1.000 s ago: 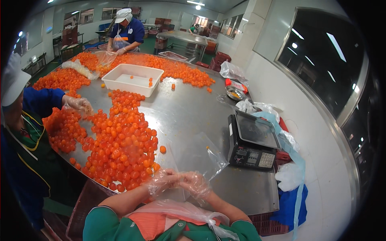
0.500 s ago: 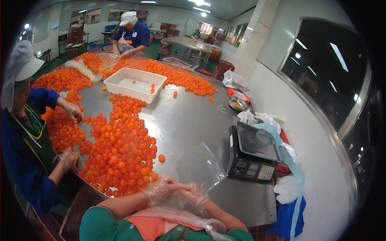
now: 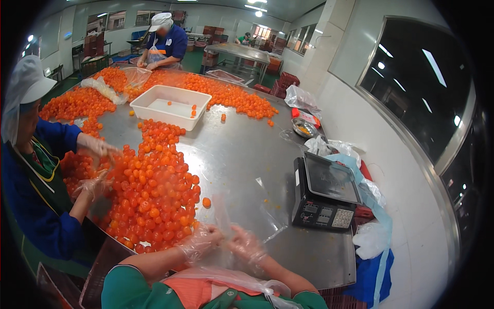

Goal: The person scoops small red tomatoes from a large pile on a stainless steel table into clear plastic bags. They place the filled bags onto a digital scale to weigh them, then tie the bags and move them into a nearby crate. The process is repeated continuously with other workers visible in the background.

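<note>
A clear plastic bag [image 3: 222,212] stands up between my hands at the table's near edge. My left hand [image 3: 202,242], in a thin clear glove, pinches the bag's left side. My right hand [image 3: 246,246], gloved alike, grips the other side with its fingers bent. More clear film [image 3: 272,224] lies on the metal just beyond my right hand; whether it belongs to the same bag I cannot tell. Close beyond my left hand spreads a big heap of shiny orange-red round fruits [image 3: 154,190]. One single fruit [image 3: 206,202] lies apart to its right.
A black digital scale [image 3: 324,193] stands on the metal table [image 3: 242,149] at right. Farther back are a white tub [image 3: 172,110] with a few fruits and a metal bowl [image 3: 304,127]. Co-workers stand at left [image 3: 36,170] and at the far side [image 3: 167,44].
My hands have parted slightly, and the bag between them has turned from lying spread to standing narrow. The left co-worker's hands have moved right over the fruit heap.
</note>
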The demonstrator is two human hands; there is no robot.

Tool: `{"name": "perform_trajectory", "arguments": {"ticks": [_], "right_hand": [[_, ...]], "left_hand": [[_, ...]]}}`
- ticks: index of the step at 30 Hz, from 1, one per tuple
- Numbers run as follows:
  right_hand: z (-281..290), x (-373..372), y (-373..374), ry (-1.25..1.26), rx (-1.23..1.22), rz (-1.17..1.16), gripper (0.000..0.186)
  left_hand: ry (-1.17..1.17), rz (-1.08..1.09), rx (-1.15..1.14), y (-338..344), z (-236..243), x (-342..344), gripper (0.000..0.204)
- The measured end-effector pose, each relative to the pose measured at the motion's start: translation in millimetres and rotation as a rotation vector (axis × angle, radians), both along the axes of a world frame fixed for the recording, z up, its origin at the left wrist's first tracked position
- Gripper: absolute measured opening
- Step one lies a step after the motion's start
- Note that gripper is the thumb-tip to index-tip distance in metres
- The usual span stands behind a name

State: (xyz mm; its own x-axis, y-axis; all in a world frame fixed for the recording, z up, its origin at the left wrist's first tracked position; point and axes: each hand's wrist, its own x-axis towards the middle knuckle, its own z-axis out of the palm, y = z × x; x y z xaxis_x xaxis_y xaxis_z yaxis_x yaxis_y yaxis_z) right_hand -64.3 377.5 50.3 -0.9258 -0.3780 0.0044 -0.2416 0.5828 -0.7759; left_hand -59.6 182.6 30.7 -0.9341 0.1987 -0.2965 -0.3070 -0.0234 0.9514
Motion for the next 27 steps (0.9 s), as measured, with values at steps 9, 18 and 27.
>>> {"name": "perform_trajectory", "arguments": {"ticks": [9, 18, 27], "right_hand": [[91, -47, 62, 0.375, -0.589, -0.516, 0.026], [125, -17, 33, 1.232, 0.410, -0.170, 0.034], [-22, -100, 77, 0.599, 0.711, -0.151, 0.048]], "left_hand": [[0.419, 0.166, -0.078, -13, 7, -40, 0.026], [0.133, 0.051, 0.253, 30, 49, -51, 0.024], [0.240, 0.111, 0.512, -92, 32, 85, 0.053]]}}
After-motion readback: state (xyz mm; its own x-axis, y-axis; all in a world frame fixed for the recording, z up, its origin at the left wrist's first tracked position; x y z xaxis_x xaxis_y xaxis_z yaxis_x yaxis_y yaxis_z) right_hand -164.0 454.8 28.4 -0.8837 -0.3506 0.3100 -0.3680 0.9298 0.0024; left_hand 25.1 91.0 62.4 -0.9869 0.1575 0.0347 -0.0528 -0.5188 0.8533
